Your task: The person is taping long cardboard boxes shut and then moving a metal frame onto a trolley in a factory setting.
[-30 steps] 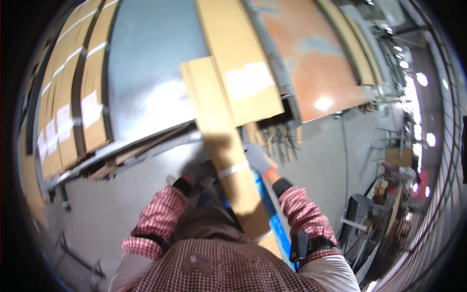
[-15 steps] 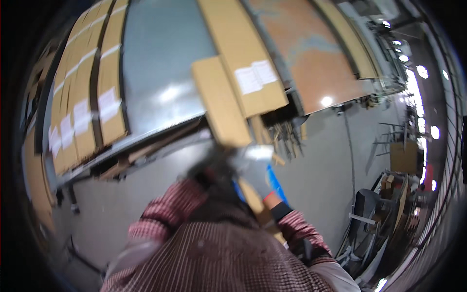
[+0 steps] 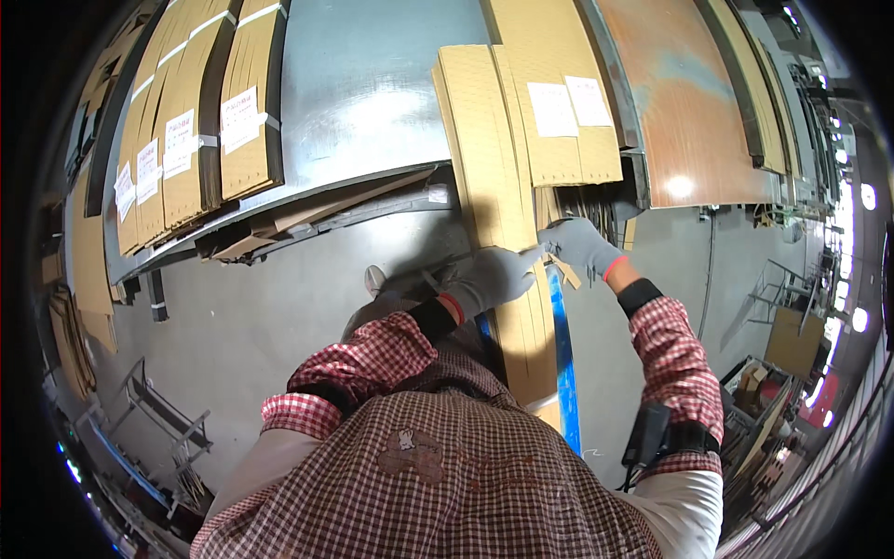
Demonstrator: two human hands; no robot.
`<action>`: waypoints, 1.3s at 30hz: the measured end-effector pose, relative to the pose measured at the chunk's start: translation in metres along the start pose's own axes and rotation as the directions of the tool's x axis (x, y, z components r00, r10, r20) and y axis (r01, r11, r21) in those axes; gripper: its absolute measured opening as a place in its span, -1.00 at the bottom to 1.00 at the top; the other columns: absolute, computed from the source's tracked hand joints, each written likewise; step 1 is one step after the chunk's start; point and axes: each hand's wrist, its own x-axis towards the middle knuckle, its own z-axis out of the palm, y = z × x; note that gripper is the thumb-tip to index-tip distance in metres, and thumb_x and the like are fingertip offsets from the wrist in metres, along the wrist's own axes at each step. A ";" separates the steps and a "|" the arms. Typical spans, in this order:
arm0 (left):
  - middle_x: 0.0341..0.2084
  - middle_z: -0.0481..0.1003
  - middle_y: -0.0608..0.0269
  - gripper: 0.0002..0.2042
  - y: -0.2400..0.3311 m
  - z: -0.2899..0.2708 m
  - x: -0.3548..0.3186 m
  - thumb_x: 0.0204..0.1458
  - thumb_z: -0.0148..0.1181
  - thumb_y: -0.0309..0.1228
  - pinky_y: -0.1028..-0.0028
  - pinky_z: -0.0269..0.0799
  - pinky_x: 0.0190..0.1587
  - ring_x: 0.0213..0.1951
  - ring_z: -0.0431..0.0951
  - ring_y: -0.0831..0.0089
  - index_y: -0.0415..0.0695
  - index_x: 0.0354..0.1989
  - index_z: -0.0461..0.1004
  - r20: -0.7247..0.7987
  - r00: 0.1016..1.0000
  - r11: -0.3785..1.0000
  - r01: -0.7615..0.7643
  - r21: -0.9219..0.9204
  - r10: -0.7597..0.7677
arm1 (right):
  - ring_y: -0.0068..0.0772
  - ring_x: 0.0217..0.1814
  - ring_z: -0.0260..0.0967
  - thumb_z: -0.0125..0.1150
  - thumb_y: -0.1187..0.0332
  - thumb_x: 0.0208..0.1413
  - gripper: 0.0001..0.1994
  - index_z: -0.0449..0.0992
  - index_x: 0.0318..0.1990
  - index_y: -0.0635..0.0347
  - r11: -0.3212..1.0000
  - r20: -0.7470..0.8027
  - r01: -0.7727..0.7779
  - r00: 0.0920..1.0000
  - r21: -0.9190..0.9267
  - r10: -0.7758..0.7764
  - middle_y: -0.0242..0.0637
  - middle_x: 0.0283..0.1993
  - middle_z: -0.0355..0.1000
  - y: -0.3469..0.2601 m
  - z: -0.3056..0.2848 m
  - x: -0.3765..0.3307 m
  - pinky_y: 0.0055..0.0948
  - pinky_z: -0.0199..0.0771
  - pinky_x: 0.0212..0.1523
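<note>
A long bundle of flat cardboard sheets (image 3: 503, 205) lies from the metal table's edge down to my waist, over a blue rail (image 3: 562, 345). My left hand (image 3: 492, 278), in a grey glove, lies on the bundle's left side with the fingers pointing right. My right hand (image 3: 582, 245), also gloved, grips the bundle's right edge beside a thin strap. A wider cardboard stack (image 3: 559, 84) with two white labels lies on the table just behind and to the right.
The grey metal table (image 3: 363, 93) fills the upper middle. More strapped cardboard bundles (image 3: 200, 121) with white labels lie at its left. A brown board (image 3: 694, 102) lies to the right. Loose cardboard scraps (image 3: 307, 219) sit under the table edge. Racks and clutter stand on the grey floor (image 3: 251, 326).
The view has steadied and tipped so that more of the table shows. Both hands have come up onto the bundle, now side by side near the table edge.
</note>
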 end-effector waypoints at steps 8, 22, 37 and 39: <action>-0.41 0.45 -0.10 -0.51 -0.051 -0.061 0.001 0.03 0.13 -0.19 0.21 0.42 -0.28 -0.36 0.50 0.09 -0.21 0.09 0.33 -0.117 0.948 0.955 0.293 -0.047 -0.297 | 0.11 -0.18 0.45 0.00 0.24 0.13 -0.73 0.54 -0.11 0.11 0.824 -0.222 -0.076 0.945 0.561 0.238 0.03 -0.21 0.49 -0.028 -0.045 0.007 -0.10 0.47 -0.20; -0.38 0.53 -0.08 -0.19 -0.021 -0.023 -0.067 -0.07 0.27 0.02 0.41 0.48 -0.23 -0.33 0.57 0.33 -0.47 0.13 0.19 -0.041 0.864 0.780 0.430 -0.455 -0.501 | 0.01 -0.29 0.51 0.04 0.42 -0.06 -0.82 0.59 -0.40 0.22 0.986 -0.135 -0.110 0.983 0.128 0.128 -0.06 -0.33 0.55 -0.050 -0.002 -0.027 -0.11 0.46 -0.28; -0.45 0.47 0.30 -0.60 -0.076 0.021 -0.076 0.09 0.08 -0.51 0.49 0.44 -0.36 -0.45 0.46 0.54 -0.28 0.13 0.28 -0.155 0.975 0.959 0.117 -0.258 -0.160 | -0.28 -0.39 0.54 0.19 0.32 0.04 -0.80 0.58 -0.24 0.22 0.519 -0.037 -0.004 0.997 0.855 0.069 -0.13 -0.39 0.54 -0.026 0.024 0.000 -0.40 0.50 -0.31; -0.45 0.49 0.27 -0.76 -0.095 0.054 -0.060 0.09 0.06 -0.50 0.42 0.42 -0.36 -0.46 0.45 0.51 -0.25 -0.05 0.39 0.030 0.976 0.899 0.209 -0.385 -0.214 | -0.29 -0.35 0.52 0.21 0.34 0.02 -0.80 0.56 -0.26 0.27 0.331 -0.004 0.003 1.000 0.944 0.002 -0.10 -0.35 0.54 -0.035 0.045 0.026 -0.38 0.48 -0.29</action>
